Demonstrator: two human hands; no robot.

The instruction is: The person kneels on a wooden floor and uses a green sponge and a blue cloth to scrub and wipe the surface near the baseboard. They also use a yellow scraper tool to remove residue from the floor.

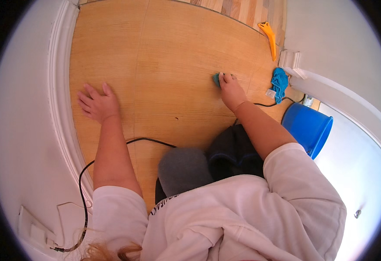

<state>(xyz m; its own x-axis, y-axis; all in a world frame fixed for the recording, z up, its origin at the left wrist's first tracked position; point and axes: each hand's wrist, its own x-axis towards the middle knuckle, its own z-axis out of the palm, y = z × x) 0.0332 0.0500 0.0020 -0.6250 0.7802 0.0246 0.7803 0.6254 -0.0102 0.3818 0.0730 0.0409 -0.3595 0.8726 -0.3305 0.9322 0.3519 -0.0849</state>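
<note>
My right hand (231, 89) grips a green scouring pad (216, 80) and presses it on the wood-look tile floor (174, 49). Most of the pad is hidden beneath my fingers. My left hand (99, 103) rests on the floor near the left baseboard, fingers spread, holding nothing. Between my hands and my knees, a small dark speck (176, 118) lies on the tiles. Below my arms, a grey knee pad (184, 168) shows at one of my knees.
A yellow scraper (269, 40), a blue cloth (279, 83) and a blue bucket (306, 127) stand or lie along the right. A black cord (151, 139) runs across the floor from a wall outlet (37, 231). White baseboard (54, 84) edges the left wall.
</note>
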